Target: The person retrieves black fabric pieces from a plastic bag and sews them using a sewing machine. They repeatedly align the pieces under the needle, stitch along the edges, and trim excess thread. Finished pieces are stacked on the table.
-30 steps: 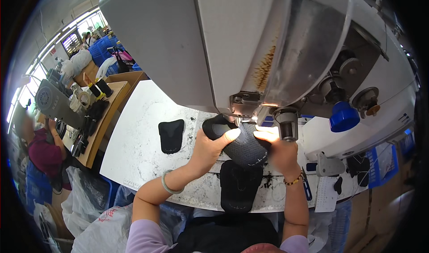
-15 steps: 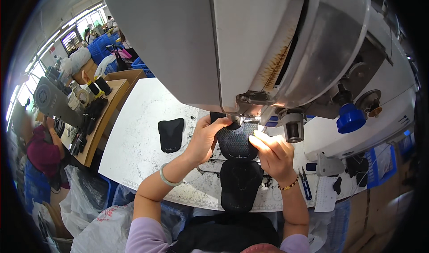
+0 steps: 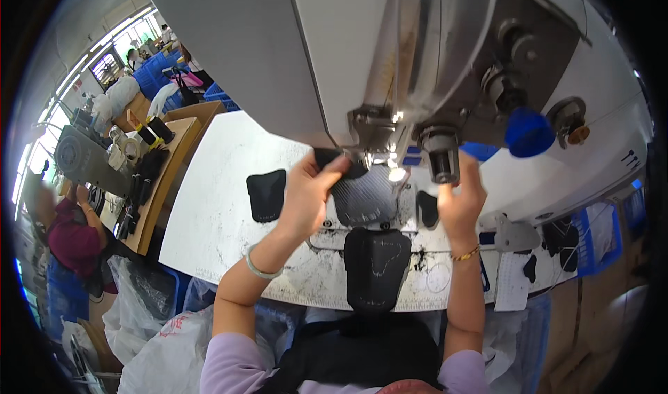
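A large white sewing machine [image 3: 334, 53] fills the upper middle. Under its needle area lies a black textured fabric piece [image 3: 363, 202] with a rounded lower edge. My left hand [image 3: 311, 192] is closed on a small black fabric piece [image 3: 341, 161] at the upper left of the textured one, thumb pressed over it. My right hand [image 3: 462, 202] is raised beside the machine's metal cylinder fitting [image 3: 440, 154]; its fingers are partly hidden and blurred. Just left of it lies a small dark oval piece [image 3: 427, 210]. A stitched black piece [image 3: 377, 269] rests at the table's front edge.
Another black piece [image 3: 266, 195] lies on the white table [image 3: 209, 206] at left. A blue knob [image 3: 529, 131] juts from the machine. Plastic bags [image 3: 167, 352] stand below the table. At far left a person in a maroon top [image 3: 73, 244] sits near another machine.
My right hand has left the textured piece and moved right and up beside the machine. My left hand stays by the needle area. A small dark oval piece now shows on the table.
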Motion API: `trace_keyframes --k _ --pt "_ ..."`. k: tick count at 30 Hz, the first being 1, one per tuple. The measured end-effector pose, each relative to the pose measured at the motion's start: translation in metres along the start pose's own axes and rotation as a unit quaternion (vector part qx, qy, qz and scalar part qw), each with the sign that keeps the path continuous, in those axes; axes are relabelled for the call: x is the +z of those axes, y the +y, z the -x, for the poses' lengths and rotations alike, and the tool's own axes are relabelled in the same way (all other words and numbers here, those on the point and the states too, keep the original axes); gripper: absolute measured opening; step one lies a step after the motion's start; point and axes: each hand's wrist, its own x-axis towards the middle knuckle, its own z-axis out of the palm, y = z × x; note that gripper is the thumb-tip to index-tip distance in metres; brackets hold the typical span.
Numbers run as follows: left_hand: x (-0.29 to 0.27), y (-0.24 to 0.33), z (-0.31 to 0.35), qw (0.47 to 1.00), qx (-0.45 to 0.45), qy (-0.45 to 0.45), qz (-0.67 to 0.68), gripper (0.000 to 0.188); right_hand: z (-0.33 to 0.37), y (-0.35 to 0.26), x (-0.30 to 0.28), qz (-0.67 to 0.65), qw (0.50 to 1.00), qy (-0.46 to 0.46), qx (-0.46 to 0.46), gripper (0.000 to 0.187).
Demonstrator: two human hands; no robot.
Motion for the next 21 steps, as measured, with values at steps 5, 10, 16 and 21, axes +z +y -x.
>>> trace_keyframes --k 5,10,16,21 --pt "-0.082 0.028 -0.004 0.984 0.043 0.146 -0.094 0.026 -0.002 0.03 -0.032 0.054 0.955 -0.223 0.19 0.018" --pt "-0.206 0.013 0.01 0.9 -0.127 0.202 -0.366 0.038 0.026 0.04 -0.036 0.052 0.909 -0.388 0.143 0.025" --pt "-0.144 -0.008 0.029 0.548 0.217 0.182 -0.787 0.044 0.048 0.042 -0.031 0.118 0.913 -0.368 0.134 0.029" --pt "-0.022 -0.021 0.067 0.762 0.172 -0.251 -0.571 0.047 0.053 0.038 -0.032 0.123 0.921 -0.342 0.137 0.028"
